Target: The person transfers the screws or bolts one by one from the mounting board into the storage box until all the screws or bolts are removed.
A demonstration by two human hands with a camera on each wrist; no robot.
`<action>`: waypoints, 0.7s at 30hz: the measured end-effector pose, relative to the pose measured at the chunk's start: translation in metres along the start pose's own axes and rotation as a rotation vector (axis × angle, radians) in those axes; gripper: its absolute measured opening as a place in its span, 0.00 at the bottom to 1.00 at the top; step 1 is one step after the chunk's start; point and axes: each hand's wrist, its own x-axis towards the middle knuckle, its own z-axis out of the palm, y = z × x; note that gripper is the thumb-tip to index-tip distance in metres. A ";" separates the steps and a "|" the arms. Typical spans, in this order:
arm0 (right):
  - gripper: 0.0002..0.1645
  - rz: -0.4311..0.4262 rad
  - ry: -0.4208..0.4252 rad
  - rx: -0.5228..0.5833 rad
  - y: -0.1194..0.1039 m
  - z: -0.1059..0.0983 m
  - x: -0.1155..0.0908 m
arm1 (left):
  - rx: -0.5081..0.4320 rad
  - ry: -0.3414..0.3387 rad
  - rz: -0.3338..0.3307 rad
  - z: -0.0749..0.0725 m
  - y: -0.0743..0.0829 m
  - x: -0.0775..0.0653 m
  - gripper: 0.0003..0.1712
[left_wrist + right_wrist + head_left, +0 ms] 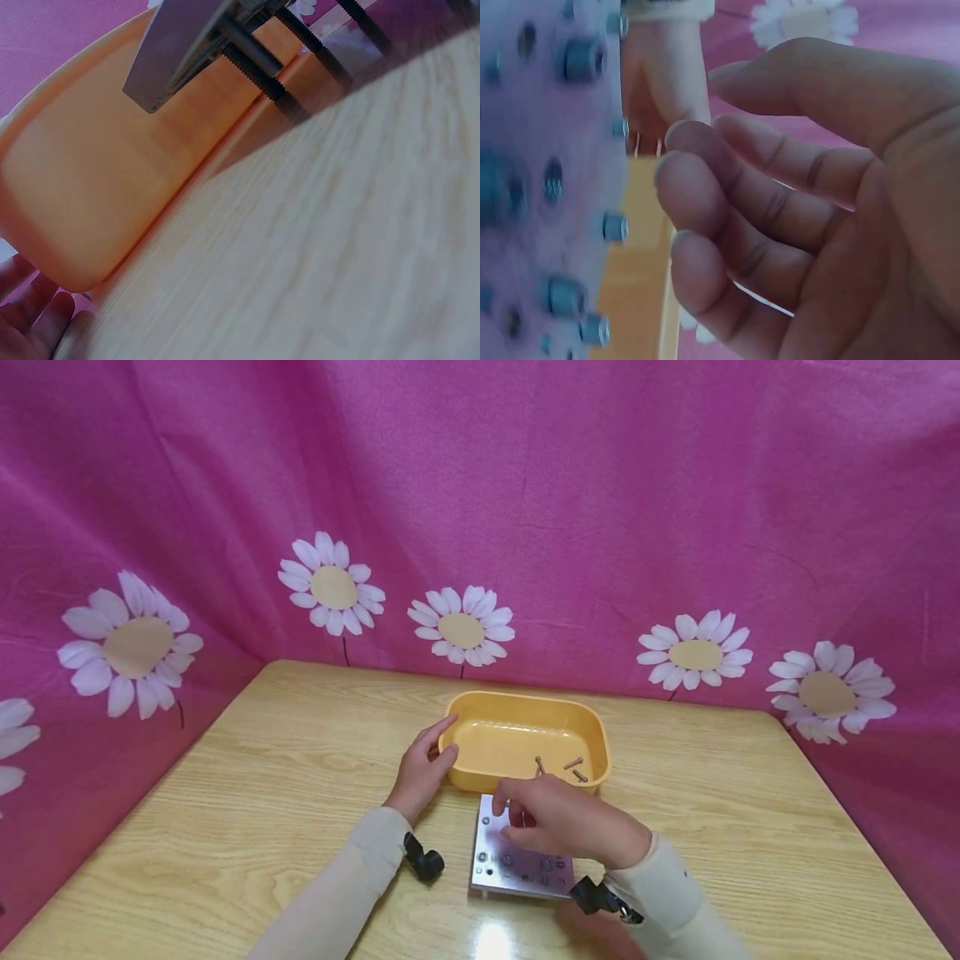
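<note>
Fingers of the right hand (558,822) are loosely bent, the thumb standing well away from the forefinger, and nothing shows in their grasp. Directly below them is the metal plate (495,842), the hand hiding part of its far right side; in the right wrist view the fingertips look just beside it, apart from its face. Screw heads (585,60) stand up from the plate in front of these fingertips, and on its underside, away from the fingers, threaded bolts (255,73) point down toward the desk (217,827).

Fingers of the left hand (420,772) grip one end of the yellow bin (525,698), thumb and forefinger apart over its rim, the others partly hidden outside its wall. The bin extends rightward from them, passing just beyond the right fingers. Inside it, past the right knuckles, lie a few loose screws (573,763).

Behind each set of fingers, a black device (426,862) sits at the cuff of a pale sleeve (663,885). Far beyond all the fingers hangs a pink curtain (525,485) printed with white daisies (695,654).
</note>
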 end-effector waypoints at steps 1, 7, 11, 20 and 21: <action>0.09 -0.007 -0.011 -0.004 -0.002 0.002 0.001 | -0.001 0.000 -0.002 0.000 0.000 0.000 0.27; 0.06 -0.048 -0.045 -0.038 -0.013 0.012 0.005 | -0.003 0.012 0.010 0.000 -0.001 0.001 0.27; 0.06 -0.054 -0.056 -0.058 -0.015 0.019 0.007 | 0.001 0.017 0.018 0.000 0.000 0.001 0.27; 0.06 -0.057 -0.069 -0.117 -0.016 0.028 0.010 | 0.007 0.007 0.002 0.000 0.005 -0.001 0.27; 0.07 -0.048 -0.069 -0.121 -0.016 0.028 0.010 | 0.002 0.002 -0.003 0.000 0.009 -0.003 0.27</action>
